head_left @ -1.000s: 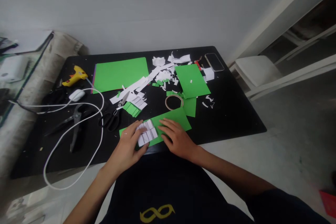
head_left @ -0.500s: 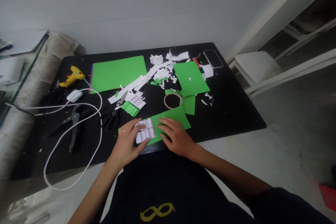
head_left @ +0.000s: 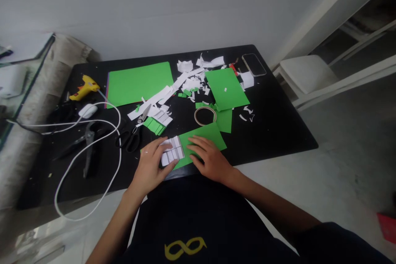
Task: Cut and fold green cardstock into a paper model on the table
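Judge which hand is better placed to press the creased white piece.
Likely the left hand: it touches the white piece, while the right hand rests apart from it on the green strip.

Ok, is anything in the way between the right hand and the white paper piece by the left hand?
Nothing visible stands between the right hand and the white paper piece: only bare green paper shows there. The left hand covers the piece's far side.

The person wears a dark shirt (head_left: 198,210) with a loose right sleeve (head_left: 337,237), a yellow looped emblem (head_left: 169,251) and a slim ring (head_left: 146,152).
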Available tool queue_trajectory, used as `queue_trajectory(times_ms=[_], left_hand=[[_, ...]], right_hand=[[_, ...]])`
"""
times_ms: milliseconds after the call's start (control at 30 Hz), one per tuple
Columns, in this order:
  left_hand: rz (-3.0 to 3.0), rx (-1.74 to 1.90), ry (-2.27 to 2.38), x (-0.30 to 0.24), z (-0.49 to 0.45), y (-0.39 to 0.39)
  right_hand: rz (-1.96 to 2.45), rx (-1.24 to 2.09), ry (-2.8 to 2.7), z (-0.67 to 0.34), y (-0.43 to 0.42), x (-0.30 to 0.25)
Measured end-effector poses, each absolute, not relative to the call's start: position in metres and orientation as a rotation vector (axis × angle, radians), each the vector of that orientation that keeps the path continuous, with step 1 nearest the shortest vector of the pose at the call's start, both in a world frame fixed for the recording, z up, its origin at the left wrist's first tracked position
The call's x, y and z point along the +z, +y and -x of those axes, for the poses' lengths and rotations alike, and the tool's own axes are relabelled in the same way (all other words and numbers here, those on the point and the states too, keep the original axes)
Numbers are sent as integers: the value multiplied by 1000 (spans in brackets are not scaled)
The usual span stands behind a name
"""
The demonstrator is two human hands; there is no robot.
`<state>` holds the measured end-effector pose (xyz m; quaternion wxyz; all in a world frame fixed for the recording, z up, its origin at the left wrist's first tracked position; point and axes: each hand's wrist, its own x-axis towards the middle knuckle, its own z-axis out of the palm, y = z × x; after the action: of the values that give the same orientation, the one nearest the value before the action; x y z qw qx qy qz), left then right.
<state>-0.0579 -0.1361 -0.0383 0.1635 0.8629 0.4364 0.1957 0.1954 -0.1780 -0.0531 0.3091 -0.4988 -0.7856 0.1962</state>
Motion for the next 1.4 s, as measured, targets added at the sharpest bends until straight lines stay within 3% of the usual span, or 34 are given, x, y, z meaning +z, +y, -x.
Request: queue_trajectory(times_ms=[1400], left_hand=[[-2490,569,1252,-46,58,-135]], right_hand=[[1311,510,-2066,-196,-177,-55]])
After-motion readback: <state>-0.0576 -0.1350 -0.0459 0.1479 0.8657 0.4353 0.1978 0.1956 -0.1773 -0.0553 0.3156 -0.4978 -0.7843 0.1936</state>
